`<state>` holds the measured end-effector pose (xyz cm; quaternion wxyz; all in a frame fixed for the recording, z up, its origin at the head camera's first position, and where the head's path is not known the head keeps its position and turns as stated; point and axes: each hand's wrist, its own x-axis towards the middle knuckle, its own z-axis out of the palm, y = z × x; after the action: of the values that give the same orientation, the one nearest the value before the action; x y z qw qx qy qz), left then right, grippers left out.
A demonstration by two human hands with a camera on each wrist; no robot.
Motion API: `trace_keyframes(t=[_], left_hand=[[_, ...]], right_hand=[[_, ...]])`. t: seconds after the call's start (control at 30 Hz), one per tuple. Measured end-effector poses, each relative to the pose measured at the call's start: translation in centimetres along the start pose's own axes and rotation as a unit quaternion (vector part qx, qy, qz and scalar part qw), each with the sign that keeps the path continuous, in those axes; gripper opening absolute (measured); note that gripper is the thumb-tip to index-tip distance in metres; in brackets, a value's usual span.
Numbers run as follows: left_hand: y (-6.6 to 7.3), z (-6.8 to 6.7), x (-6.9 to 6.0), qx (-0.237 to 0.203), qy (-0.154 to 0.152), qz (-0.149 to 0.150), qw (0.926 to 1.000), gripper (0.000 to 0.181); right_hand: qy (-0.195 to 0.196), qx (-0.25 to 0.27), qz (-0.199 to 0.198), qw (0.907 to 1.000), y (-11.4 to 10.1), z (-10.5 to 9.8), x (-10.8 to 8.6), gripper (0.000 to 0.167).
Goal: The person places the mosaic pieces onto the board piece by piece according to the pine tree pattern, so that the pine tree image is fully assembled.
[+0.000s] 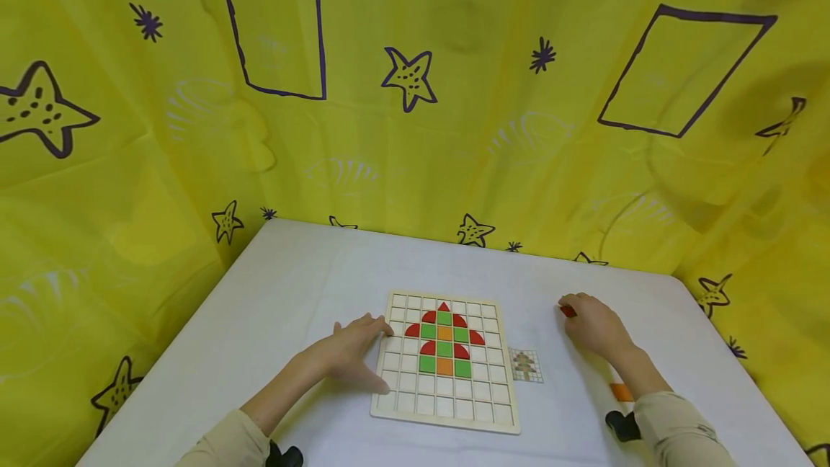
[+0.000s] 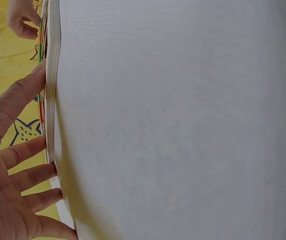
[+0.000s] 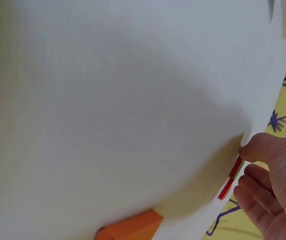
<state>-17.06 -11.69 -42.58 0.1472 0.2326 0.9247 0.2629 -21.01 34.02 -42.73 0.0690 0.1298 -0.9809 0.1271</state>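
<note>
A light wooden grid board (image 1: 415, 406) lies on the table, bearing red, green and orange pieces in a stepped tree shape. My left hand (image 1: 353, 352) rests at the board's left side, fingers spread and the thumb touching its edge; the left wrist view shows these fingertips (image 2: 35, 175) along the edge. Off to the right of the board, my right hand (image 1: 593, 324) is low over the table, thumb and fingers curled at a small red piece (image 1: 568, 310). In the right wrist view the thumb meets the end of a red piece (image 3: 235, 167), with another red piece (image 3: 225, 189) beside it.
A small pattern card (image 1: 526, 366) with a printed tree lies against the board's right edge. An orange piece (image 1: 621, 392) is on the white table (image 1: 324, 265) under the right forearm. Yellow curtain (image 1: 454, 150) with drawn stars hangs behind and at both sides.
</note>
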Motion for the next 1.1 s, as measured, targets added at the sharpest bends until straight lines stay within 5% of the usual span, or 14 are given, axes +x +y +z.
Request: trace_keyframes(t=[0.5,1.1], left_hand=[[-0.1,0.0,0.2,0.000,-0.006,-0.007,1.0000,0.077],[0.1,0.0,0.0,-0.002,-0.006,-0.007,1.0000,0.075]], right_hand=[[-0.026,-0.034,-0.013,0.9990,1.6,0.1,1.5,0.039],[-0.029,-0.015,-0.043,0.9985,-0.8,0.8,1.1,0.028]])
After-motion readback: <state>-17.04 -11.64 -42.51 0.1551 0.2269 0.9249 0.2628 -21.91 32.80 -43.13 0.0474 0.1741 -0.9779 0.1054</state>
